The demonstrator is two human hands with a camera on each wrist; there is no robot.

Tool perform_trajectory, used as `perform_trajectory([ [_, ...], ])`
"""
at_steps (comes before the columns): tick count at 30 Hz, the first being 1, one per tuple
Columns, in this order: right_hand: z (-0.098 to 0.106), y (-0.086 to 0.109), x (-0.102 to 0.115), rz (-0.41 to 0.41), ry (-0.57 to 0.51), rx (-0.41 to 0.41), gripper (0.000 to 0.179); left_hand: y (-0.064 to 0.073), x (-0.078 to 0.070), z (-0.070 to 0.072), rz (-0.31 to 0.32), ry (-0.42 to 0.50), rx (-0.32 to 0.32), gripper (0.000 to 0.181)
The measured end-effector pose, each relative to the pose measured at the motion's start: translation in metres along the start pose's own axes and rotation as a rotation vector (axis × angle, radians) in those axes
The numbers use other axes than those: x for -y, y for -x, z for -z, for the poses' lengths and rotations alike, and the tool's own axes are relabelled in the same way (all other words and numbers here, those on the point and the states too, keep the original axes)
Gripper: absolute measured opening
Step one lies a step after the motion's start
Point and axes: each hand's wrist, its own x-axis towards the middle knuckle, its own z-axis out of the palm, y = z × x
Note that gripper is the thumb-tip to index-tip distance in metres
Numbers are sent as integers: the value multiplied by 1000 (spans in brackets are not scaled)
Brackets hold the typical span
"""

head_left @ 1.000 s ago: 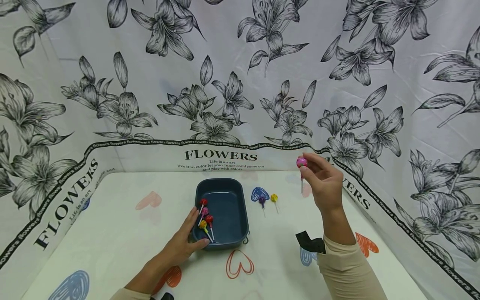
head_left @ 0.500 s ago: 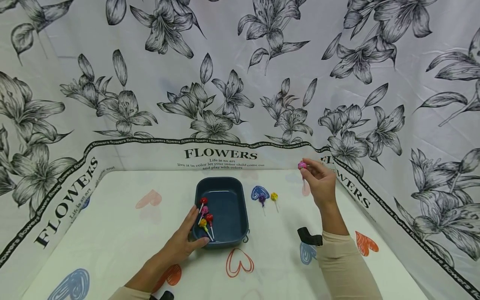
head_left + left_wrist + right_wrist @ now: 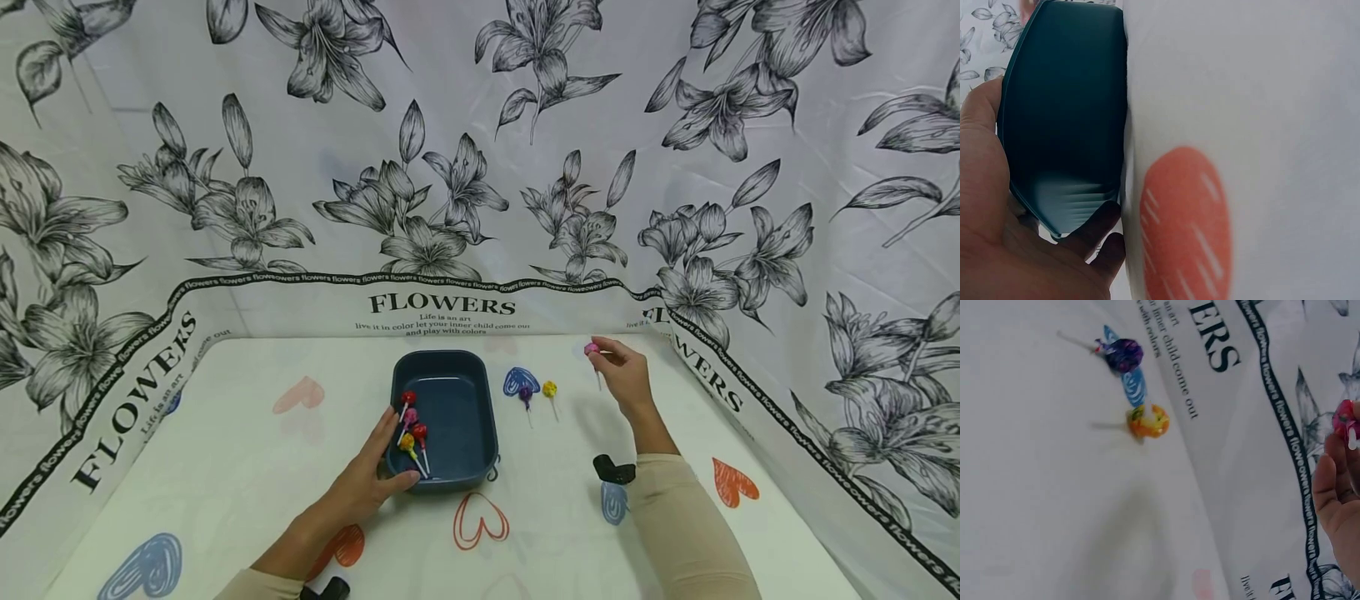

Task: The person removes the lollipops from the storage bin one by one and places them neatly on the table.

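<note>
My left hand point(image 3: 367, 475) rests against the near left corner of a dark blue tub point(image 3: 468, 479). Its thumb lies at the near side and its fingers along the left wall, as the left wrist view also shows. Inside, along the left, are several lollipops: two red ones, a pink one and a yellow one point(image 3: 407, 442). Above the far right of the table, my right hand point(image 3: 628, 379) pinches a pink lollipop point(image 3: 592, 349) by its wrapped head, stick hanging down. Left of that hand a purple lollipop point(image 3: 526, 394) and a yellow lollipop point(image 3: 550, 389) lie on the table.
A white cloth with printed hearts covers the table point(image 3: 247, 450). Behind it hangs a flower-printed curtain point(image 3: 450, 308), which also runs along both sides. A small dark loop point(image 3: 492, 473) sits by the tub's near right corner.
My right hand, still pinching the pink lollipop, has come down toward the table and slightly left. The left hand and the tub have stayed in place.
</note>
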Motion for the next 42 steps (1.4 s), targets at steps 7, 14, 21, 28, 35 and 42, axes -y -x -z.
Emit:
perform_trajectory([
  [7,-5,-6,-30,-162,86,48,32,-2,3,0,-6,5,2,98],
  [14,-8,-8,-48,-242,140,67,35,-1,2,-1,5,2,2,98],
  [21,-10,-7,-59,-252,188,68,37,-1,1,-1,11,-2,7,99],
  [28,-12,-7,-67,-321,240,81,38,0,2,0,2,-4,2,99],
  [35,-13,-4,-75,-371,285,86,36,1,0,0,14,-7,5,97],
  [42,-14,-3,-75,-374,317,89,36,0,0,0,2,-8,0,97],
])
